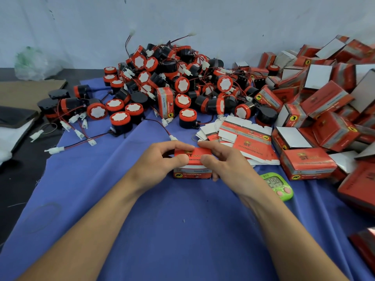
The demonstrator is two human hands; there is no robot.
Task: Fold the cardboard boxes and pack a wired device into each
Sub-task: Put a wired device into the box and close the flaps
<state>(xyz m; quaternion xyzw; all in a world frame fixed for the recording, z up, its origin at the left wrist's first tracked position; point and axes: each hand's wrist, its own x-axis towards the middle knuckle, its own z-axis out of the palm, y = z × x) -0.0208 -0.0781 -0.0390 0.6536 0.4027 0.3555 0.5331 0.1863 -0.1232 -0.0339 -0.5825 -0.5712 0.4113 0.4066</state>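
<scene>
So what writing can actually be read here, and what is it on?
"ST": large letters on the red box in the middle.
"ST": on the closed box to its right.
"ST": on the flat carton behind.
"298", or close to it: on the green timer.
Smaller print on all boxes: too blurred to read.

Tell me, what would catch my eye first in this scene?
The big heap of red-and-black wired devices at the back of the blue cloth stands out first, with a pile of red boxes down the right side. In the middle, the left hand and right hand grip one red box between them, near a green timer.
</scene>
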